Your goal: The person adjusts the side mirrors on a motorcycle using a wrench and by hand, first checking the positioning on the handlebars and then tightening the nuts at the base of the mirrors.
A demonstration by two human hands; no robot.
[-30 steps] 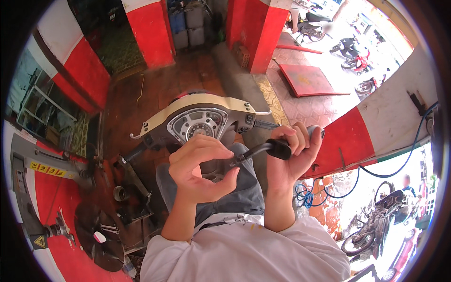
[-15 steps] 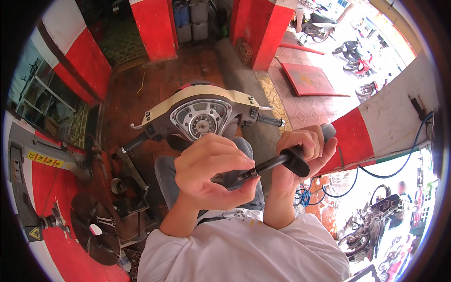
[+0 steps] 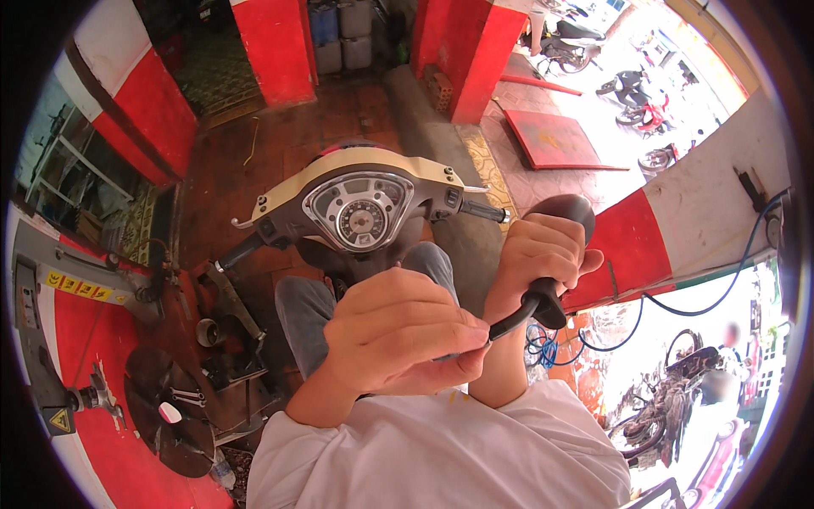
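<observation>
A black scooter mirror point(image 3: 566, 209) is in my right hand point(image 3: 539, 253), whose fingers wrap around its head. From below that hand the curved black stem point(image 3: 514, 317) runs down to the left, past a dark rubber boot point(image 3: 549, 310). My left hand point(image 3: 405, 332) pinches the stem's end between thumb and fingertips, which hide the tip. Beyond my hands stands a scooter with a cream handlebar cover point(image 3: 288, 192), a round dial cluster point(image 3: 361, 219) and black grips.
A tyre-changing machine point(image 3: 85, 280) with a round turntable point(image 3: 170, 416) stands at the left, two wrenches point(image 3: 188, 397) on it. Blue hose point(image 3: 610, 346) hangs at the right by a red-and-white wall. Outside are a red ramp plate point(image 3: 560, 140), parked motorbikes point(image 3: 632, 93) and a person.
My right hand has turned the mirror, so more of its rounded black back shows. The left hand has shifted right along with the stem, and the threaded end is now covered by its fingers.
</observation>
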